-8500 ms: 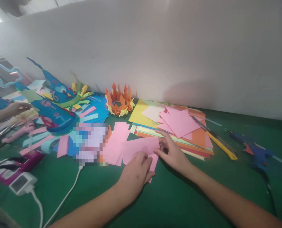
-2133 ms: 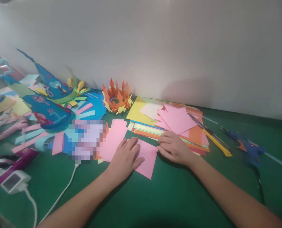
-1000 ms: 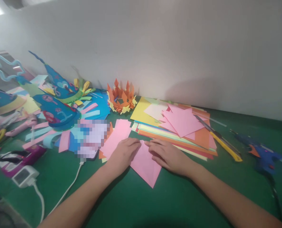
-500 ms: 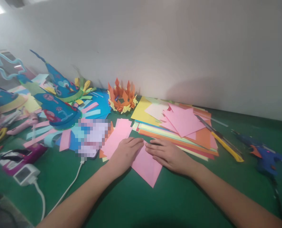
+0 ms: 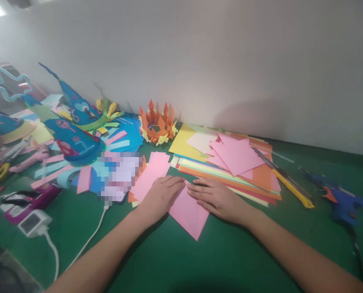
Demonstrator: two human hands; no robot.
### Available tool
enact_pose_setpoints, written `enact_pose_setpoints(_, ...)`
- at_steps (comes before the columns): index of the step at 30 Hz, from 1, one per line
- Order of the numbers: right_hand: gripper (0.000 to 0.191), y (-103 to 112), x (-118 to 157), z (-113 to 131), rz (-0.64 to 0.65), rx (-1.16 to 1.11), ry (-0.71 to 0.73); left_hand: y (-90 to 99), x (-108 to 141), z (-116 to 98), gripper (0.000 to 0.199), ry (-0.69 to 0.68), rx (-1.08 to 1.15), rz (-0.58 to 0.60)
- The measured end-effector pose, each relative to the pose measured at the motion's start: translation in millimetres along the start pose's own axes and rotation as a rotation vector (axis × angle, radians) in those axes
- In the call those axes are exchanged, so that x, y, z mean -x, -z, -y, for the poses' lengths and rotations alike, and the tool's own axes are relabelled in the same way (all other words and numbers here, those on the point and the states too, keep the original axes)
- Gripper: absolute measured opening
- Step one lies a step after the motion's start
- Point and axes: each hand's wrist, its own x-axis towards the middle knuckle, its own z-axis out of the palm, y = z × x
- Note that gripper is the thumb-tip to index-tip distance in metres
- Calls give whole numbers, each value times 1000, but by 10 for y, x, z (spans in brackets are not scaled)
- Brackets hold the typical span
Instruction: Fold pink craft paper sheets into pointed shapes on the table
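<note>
A pink sheet of paper lies on the green table with one corner pointing toward me, and a faint fold shows across it. My left hand rests on its upper left edge, fingers stretched out. On the upper right edge, my right hand lies flat with its fingers a little apart. Both sets of fingertips nearly meet at the far corner, which they partly cover. Beyond my right hand is a stack of colored paper topped by pink squares.
An orange paper crown stands behind. To the right lie a yellow utility knife and a blue glue gun. Decorated blue cone hats, a blurred-out phone, a purple power strip and a white cable occupy the left.
</note>
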Motion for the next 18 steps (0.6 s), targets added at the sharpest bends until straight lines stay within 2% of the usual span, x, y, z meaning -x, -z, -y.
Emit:
enact_pose_setpoints(15, 37, -54, 33, -31, 23, 5, -9, 31, -9, -2, 30, -6, 0, 7)
enact_pose_setpoints(18, 37, -36, 23, -20, 22, 5, -8, 42, -14, -20, 30, -2, -26, 37)
